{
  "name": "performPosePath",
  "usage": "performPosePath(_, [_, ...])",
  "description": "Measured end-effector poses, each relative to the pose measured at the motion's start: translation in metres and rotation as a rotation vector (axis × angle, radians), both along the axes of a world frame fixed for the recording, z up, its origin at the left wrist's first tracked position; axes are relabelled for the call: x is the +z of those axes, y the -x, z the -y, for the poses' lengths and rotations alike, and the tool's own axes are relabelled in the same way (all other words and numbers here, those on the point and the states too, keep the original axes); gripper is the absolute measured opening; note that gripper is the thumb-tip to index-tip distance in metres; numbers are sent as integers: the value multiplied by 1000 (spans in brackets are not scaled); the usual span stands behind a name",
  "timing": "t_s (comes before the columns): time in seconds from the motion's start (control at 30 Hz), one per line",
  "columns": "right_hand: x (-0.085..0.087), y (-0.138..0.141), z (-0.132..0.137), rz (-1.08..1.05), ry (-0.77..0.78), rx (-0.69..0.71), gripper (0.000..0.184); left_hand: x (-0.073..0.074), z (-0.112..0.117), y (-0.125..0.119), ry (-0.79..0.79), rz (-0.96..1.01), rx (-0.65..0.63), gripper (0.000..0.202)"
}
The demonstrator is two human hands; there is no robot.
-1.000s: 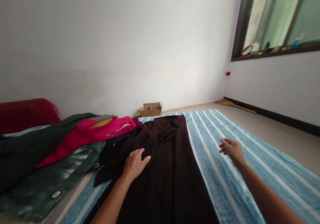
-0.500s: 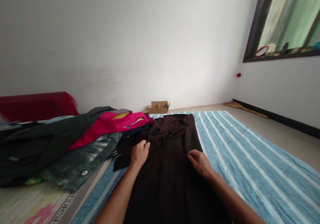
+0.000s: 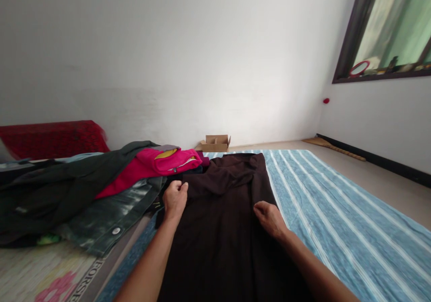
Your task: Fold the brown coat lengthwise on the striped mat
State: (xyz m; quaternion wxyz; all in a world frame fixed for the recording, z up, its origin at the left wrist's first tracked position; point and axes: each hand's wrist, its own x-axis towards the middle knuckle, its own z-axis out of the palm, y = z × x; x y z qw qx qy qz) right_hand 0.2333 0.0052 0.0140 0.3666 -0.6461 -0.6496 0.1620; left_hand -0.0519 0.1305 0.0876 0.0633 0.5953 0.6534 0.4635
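Observation:
A dark brown garment (image 3: pixel 218 230) lies stretched away from me on the bed, bunched into folds towards its far end. My left hand (image 3: pixel 175 198) is closed in a pinch on its left part, beside the clothes pile. On the other side, my right hand (image 3: pixel 269 216) pinches a lengthwise fold near the right edge. The fingertips of both hands press on cloth, and the near end of the garment runs out of view below.
Left of the garment lies a heap of clothes with a pink piece (image 3: pixel 144 167) and a dark green denim piece (image 3: pixel 124 216). A blue striped sheet (image 3: pixel 323 221) spreads to the right. Against the wall stands a small cardboard box (image 3: pixel 215 147).
My left hand has moved left and slightly away from me, pulling the brown cloth out sideways. My right hand stays about where it was, still pinching.

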Motion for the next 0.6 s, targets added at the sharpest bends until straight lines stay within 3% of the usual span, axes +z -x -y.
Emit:
performPosePath(0.17, [7, 10, -25, 65, 12, 37, 22, -10, 27, 7, 158, -279, 28, 24])
performPosePath(0.3, [17, 21, -54, 227, 8, 52, 21, -10, 34, 17, 329, -473, 1, 44])
performPosePath(0.43, [22, 29, -86, 288, 2, 42, 19, -16, 22, 35, 552, -307, -144, 60])
performPosePath(0.6, [18, 38, -117, 391, -18, 51, 19, -20, 9, 43, 643, 9, -93, 62])
